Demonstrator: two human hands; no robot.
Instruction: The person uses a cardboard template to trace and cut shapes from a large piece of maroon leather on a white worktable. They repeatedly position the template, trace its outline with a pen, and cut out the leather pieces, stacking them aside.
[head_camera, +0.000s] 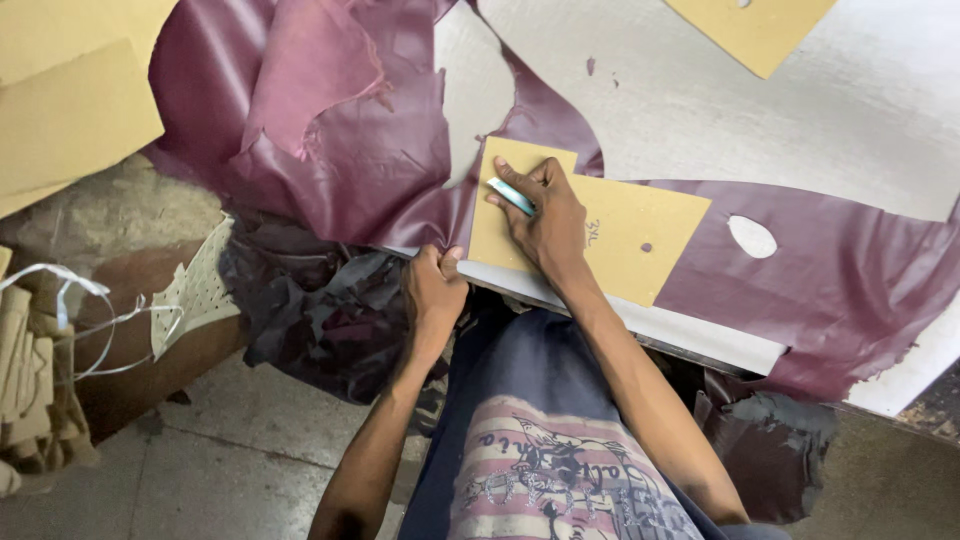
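Head view: right hand (545, 215) gripping light-blue pen-like tool (511, 196), pressing tan cardboard pattern (640, 235) onto maroon leather sheet (830, 270) at 12 o'clock. Left hand (433, 290) clenching leather edge at 9 o'clock of pattern. Oval hole (752, 237) already cut at 3 o'clock; pattern outline seemingly unfinished.

the right hand (545, 215) covers most of the pale blue tool (511, 196), so its tip and kind are perhaps unreadable. the left hand (432, 290) hides the leather (330, 130) it grips at the table edge (700, 335). the cardboard pattern (610, 225) conceals leather beneath.
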